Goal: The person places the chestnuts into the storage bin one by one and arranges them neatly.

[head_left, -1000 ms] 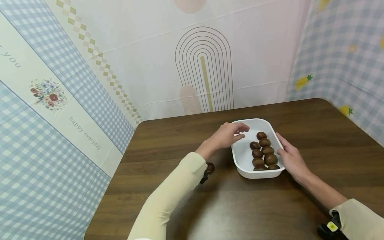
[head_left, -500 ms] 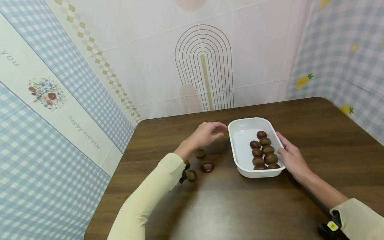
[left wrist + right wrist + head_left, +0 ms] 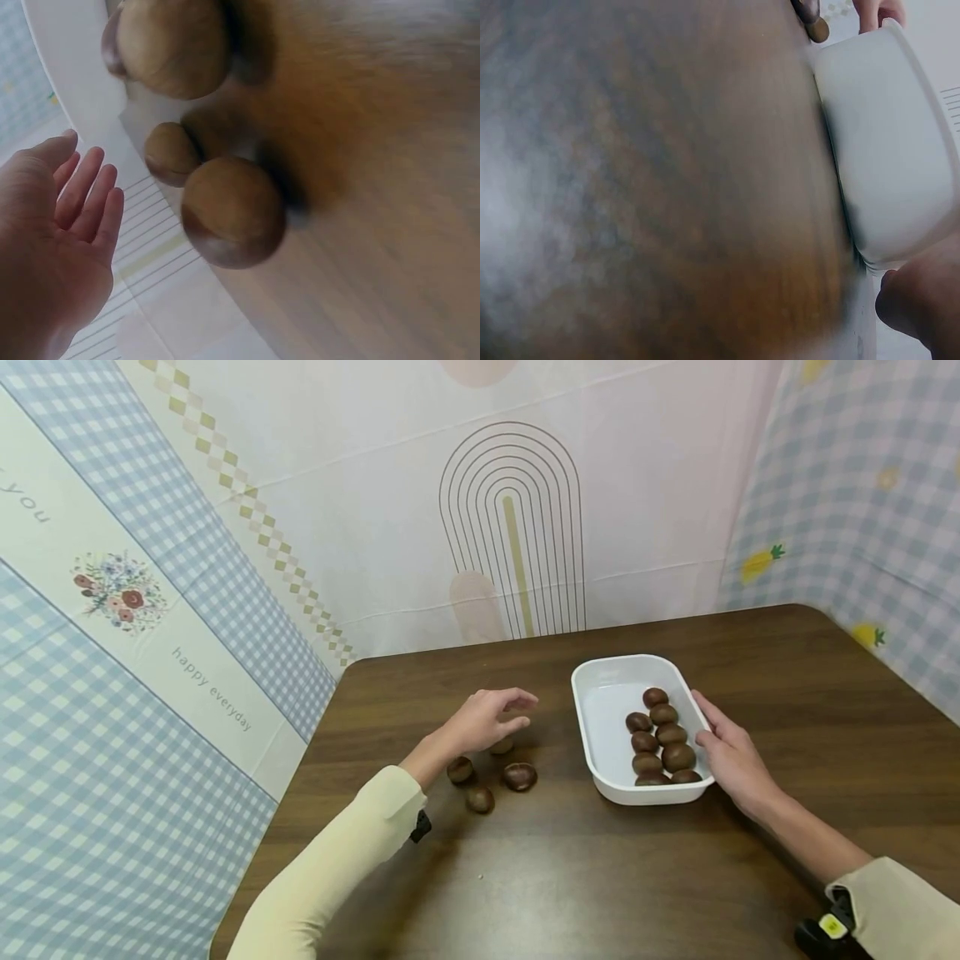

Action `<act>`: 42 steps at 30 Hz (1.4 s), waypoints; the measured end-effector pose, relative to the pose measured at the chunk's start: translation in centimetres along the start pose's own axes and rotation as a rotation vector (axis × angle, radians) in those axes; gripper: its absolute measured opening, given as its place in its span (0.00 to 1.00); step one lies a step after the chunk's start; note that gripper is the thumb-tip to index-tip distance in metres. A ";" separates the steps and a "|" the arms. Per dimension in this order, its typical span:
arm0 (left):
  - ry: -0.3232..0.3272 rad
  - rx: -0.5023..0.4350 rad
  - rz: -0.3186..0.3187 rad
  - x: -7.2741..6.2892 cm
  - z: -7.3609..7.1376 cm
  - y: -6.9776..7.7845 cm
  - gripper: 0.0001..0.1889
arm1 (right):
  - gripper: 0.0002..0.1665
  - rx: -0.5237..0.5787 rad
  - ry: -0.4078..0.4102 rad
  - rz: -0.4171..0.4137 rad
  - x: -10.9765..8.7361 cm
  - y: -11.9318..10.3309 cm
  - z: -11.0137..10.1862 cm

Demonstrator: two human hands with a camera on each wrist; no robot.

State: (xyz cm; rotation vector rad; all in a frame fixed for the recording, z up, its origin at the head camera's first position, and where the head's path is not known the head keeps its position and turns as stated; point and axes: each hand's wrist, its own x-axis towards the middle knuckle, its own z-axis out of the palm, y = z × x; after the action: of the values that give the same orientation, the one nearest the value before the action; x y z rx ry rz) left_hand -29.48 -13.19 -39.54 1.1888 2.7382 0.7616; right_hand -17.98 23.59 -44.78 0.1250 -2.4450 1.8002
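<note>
My left hand hovers over the table left of the white dish, fingers loosely bent and holding nothing. In the left wrist view, its palm and fingers are spread beside several loose chestnuts. In the head view, a shiny chestnut lies just below the hand, with others beside it; one is partly covered by the hand. My right hand grips the right side of the white rectangular dish, thumb at the rim. Chestnuts fill the dish's right side in two rows.
The dark wooden table carries everything. Patterned cloth hangs behind its far edge and along the left and right. The dish's white outer wall fills much of the right wrist view's right side.
My left hand has drawn back from over the dish, moving left to above the loose chestnuts and uncovering several of them. The right hand and the dish have stayed nearly still.
</note>
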 end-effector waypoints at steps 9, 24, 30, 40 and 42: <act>-0.001 -0.012 -0.013 -2.9 0.3 0.0 0.20 | 0.38 -0.008 0.009 -0.005 0.1 0.3 0.0; -0.047 0.085 -0.021 -6.7 2.0 1.6 0.22 | 0.38 -0.003 -0.001 -0.002 0.3 0.5 0.0; -0.057 0.175 -0.010 -7.1 2.8 2.4 0.21 | 0.38 -0.007 -0.006 -0.001 0.4 0.6 -0.1; -0.036 0.244 -0.025 -7.8 3.8 3.2 0.22 | 0.37 -0.019 -0.002 0.000 0.4 0.6 -0.1; -0.036 0.246 -0.024 -7.9 3.9 3.2 0.22 | 0.37 -0.018 -0.003 0.003 0.4 0.6 -0.1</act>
State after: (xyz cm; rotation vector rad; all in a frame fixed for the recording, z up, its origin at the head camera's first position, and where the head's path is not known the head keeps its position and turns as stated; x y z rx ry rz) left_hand -20.82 -15.20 -42.55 1.1925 2.8743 0.4042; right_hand -18.40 23.87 -45.25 0.1236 -2.4644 1.7797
